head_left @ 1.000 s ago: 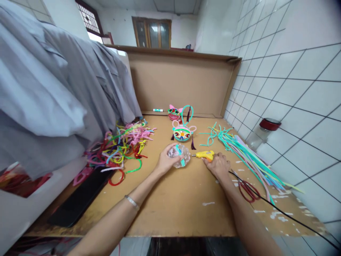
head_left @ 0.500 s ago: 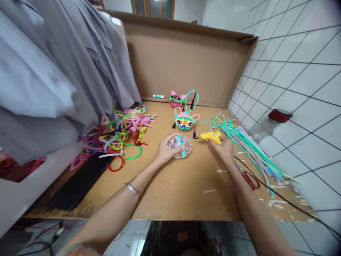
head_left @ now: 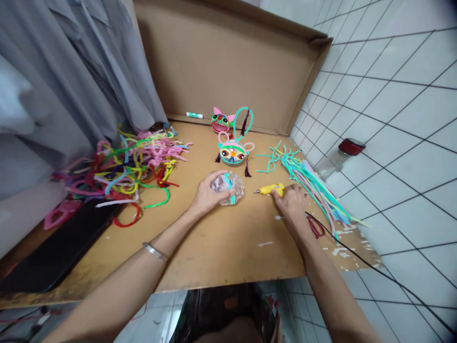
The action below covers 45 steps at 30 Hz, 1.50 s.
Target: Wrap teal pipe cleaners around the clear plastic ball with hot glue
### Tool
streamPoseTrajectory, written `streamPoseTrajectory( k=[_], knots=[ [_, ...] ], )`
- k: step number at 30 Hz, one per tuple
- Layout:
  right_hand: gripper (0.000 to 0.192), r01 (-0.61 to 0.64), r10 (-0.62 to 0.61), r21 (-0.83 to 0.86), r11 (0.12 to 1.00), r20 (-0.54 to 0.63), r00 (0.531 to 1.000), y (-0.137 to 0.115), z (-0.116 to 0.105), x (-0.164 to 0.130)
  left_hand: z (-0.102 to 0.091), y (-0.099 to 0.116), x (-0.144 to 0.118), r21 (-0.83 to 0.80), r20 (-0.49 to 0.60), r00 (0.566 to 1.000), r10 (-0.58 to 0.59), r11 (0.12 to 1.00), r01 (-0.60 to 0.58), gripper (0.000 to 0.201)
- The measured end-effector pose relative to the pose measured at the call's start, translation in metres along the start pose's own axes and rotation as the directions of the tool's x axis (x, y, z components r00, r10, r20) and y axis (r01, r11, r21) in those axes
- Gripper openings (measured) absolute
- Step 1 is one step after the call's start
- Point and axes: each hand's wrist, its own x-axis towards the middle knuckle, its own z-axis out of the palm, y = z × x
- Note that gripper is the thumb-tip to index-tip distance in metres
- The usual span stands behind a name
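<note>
On the bench: a cardboard-topped table (head_left: 221, 243) flecked with white glue, with a cardboard backboard (head_left: 221, 62) standing behind it and a tiled wall to the right.
Left hand: the left hand (head_left: 206, 196) cups a clear bumpy ball (head_left: 228, 188) resting on the table, fingers curled over its top and near side.
Ball detail: a teal pipe-cleaner strip (head_left: 229, 186) runs across the ball, and the thumb lies close to it.
Right hand: the right hand (head_left: 292, 204) lies low on the table with fingers closed round the rear of a yellow glue gun (head_left: 268, 189).
Glue gun: it lies almost flat, nozzle pointing left toward the ball but apart from it; a black cord (head_left: 360, 259) trails back past the wrist and off the table's right edge.
Beside the right wrist: red-handled scissors (head_left: 315, 226), partly hidden by the arm.
Behind the ball: a finished teal-and-pink animal face (head_left: 231, 153), and another pink one (head_left: 220, 121) further back near the backboard.
Right side: a sheaf of straight teal and lilac pipe cleaners (head_left: 310, 183), and a red-lidded jar (head_left: 342, 155) against the tiles.
Left side: a tangle of bent coloured pipe cleaners (head_left: 132, 166), a black slab (head_left: 60, 247) at the table's edge, and grey garments (head_left: 57, 81) hanging above.
Left wrist: a thin metal bangle (head_left: 154, 250).
</note>
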Motion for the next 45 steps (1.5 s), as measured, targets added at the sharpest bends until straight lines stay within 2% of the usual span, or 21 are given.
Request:
streamPoseTrajectory(
  k=[3,5,9,13,17,21,24,28,32,35,38,41,45],
  knots=[
    [0.04,-0.002,0.014,0.177,0.984,-0.063,0.998,0.0,-0.008,0.013,0.001,-0.001,0.0,0.007,0.004,0.999,0.035,0.999,-0.035,0.06],
    [0.034,-0.07,0.089,0.338,0.938,-0.038,0.995,-0.001,-0.01,0.028,0.002,-0.002,-0.001,0.005,0.007,0.998,0.057,0.998,-0.058,0.059],
    [0.033,-0.129,0.15,0.413,0.902,-0.018,0.989,-0.006,-0.006,0.065,0.002,-0.003,-0.001,0.021,0.013,0.998,0.065,0.998,-0.065,0.058],
    [0.035,-0.128,0.16,0.474,0.871,-0.028,0.987,-0.017,0.0,0.099,0.002,-0.003,-0.001,0.022,0.023,0.995,0.093,0.995,-0.094,0.056],
    [0.037,-0.085,0.121,0.496,0.864,-0.04,0.992,-0.031,0.002,0.135,0.002,-0.003,-0.001,0.006,0.019,0.995,0.096,0.995,-0.096,0.056],
    [0.038,0.025,0.005,0.473,0.881,-0.061,0.998,-0.047,0.002,0.168,0.003,-0.002,-0.002,-0.002,0.021,0.993,0.114,0.994,-0.114,0.053],
    [0.04,0.072,-0.066,0.428,0.901,-0.03,0.997,-0.052,0.008,0.183,0.003,-0.002,-0.002,-0.013,0.028,0.993,0.111,0.994,-0.111,0.053],
    [0.037,0.13,-0.172,0.396,0.909,0.074,0.982,-0.044,0.019,0.19,0.002,-0.003,-0.001,-0.023,0.024,0.996,0.091,0.996,-0.091,0.053],
    [0.029,0.202,-0.307,0.411,0.889,0.207,0.929,-0.03,0.026,0.188,0.002,-0.005,0.0,-0.032,0.027,0.998,0.063,0.998,-0.062,0.055],
    [0.032,0.241,-0.353,0.379,0.893,0.258,0.899,-0.026,0.027,0.186,0.002,-0.005,0.0,-0.032,0.035,0.997,0.067,0.997,-0.066,0.056],
    [0.02,0.294,-0.386,0.307,0.905,0.304,0.871,-0.029,0.029,0.179,0.002,-0.004,0.0,-0.031,0.034,0.996,0.08,0.996,-0.079,0.055],
    [0.012,0.336,-0.398,0.243,0.91,0.281,0.873,-0.036,0.034,0.163,0.002,-0.004,-0.001,-0.025,0.03,0.995,0.096,0.995,-0.095,0.054],
    [0.012,0.326,-0.363,0.244,0.913,0.125,0.923,-0.038,0.035,0.148,0.003,-0.006,-0.001,-0.045,0.022,0.995,0.092,0.995,-0.091,0.057]
  ],
)
